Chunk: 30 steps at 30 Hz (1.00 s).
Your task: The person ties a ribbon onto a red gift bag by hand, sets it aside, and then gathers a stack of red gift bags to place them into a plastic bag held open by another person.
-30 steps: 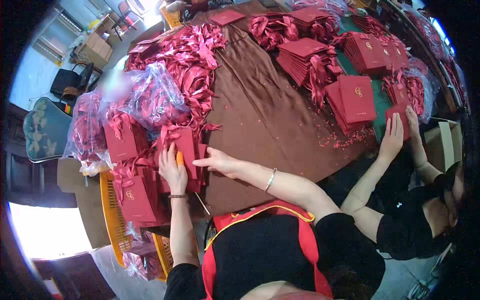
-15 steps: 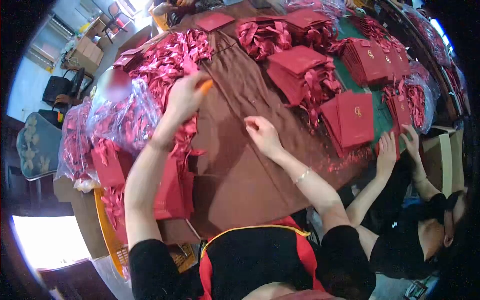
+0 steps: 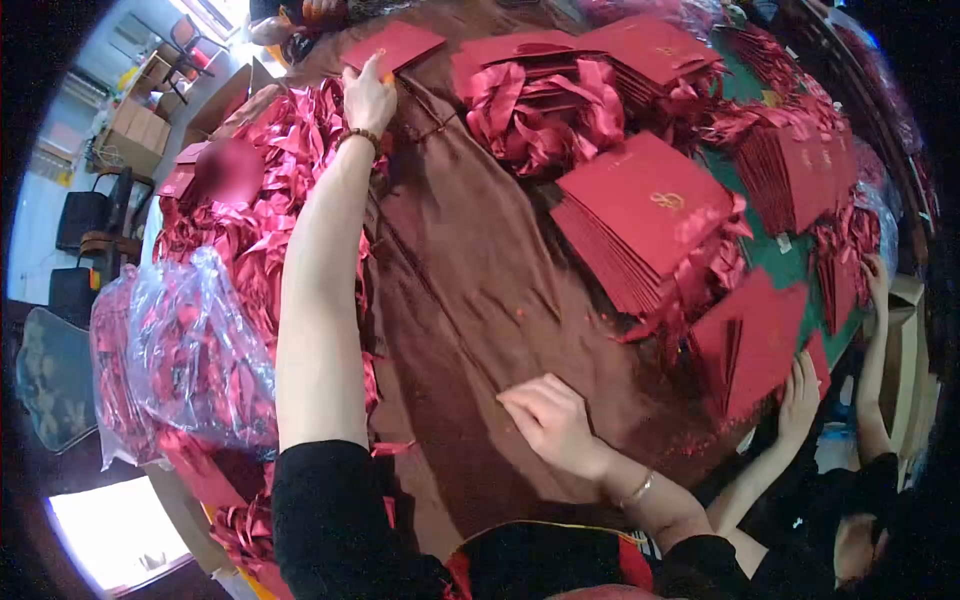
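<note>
At the far left of the table, my left hand (image 3: 368, 103) reaches to a flat red paper bag (image 3: 405, 44) with a small gold mark. Its fingers lie over the bag's near edge, and they appear to grip it. A bit of orange shows by the thumb; what it is, I cannot make out. Above the brown cloth (image 3: 455, 420), nearer my body, my right hand (image 3: 552, 422) is curled with its thumb and fingertips together. Nothing shows in it, and its palm is hidden.
Stacks of red bags with ribbons (image 3: 640, 205) stand on the right. Loose red ribbons (image 3: 300, 130) and plastic-wrapped bundles (image 3: 195, 340) lie along the left. A co-worker's hands (image 3: 798, 400) handle red bags at the right edge. An open cardboard box (image 3: 905, 330) is beyond.
My left hand has stretched forward from above the ribbons to the lone red bag. My right hand shows lower in the view and remains curled. The view itself has shifted.
</note>
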Each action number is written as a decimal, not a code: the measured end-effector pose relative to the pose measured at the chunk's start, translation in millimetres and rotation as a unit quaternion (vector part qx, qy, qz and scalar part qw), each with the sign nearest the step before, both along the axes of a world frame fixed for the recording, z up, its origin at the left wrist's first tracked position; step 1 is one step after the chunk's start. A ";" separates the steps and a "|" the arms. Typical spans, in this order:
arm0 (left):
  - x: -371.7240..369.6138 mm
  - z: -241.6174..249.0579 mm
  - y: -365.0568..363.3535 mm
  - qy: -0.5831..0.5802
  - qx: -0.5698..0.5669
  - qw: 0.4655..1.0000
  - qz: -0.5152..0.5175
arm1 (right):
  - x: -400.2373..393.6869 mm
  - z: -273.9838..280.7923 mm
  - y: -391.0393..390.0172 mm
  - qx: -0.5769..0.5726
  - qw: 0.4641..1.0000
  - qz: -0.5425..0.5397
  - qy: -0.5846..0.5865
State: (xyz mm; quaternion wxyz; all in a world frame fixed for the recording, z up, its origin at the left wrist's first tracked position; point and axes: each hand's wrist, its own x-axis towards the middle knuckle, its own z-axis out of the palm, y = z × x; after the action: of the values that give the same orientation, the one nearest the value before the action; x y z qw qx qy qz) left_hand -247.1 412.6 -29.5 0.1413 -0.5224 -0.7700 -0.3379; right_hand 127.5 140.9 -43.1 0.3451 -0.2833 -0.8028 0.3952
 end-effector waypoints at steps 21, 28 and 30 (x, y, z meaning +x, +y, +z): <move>-30.7 53.7 -64.4 -0.514 0.107 0.807 -0.271 | 1.3 2.8 1.5 -0.021 1.000 0.002 0.009; 11.0 93.4 -218.8 -0.661 -0.105 0.633 -0.388 | 28.8 21.7 14.8 -0.537 0.803 -0.035 0.257; 41.5 91.2 -249.8 -0.563 -0.159 0.716 -0.381 | 36.5 23.0 21.4 -0.587 0.748 0.015 0.311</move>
State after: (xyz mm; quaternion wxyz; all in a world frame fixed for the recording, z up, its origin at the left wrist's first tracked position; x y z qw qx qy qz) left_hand -205.6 162.8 61.7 -0.5444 -0.4992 -0.4856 -0.4676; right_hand 164.0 162.3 -20.1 0.3350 -0.2792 -0.2654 0.8599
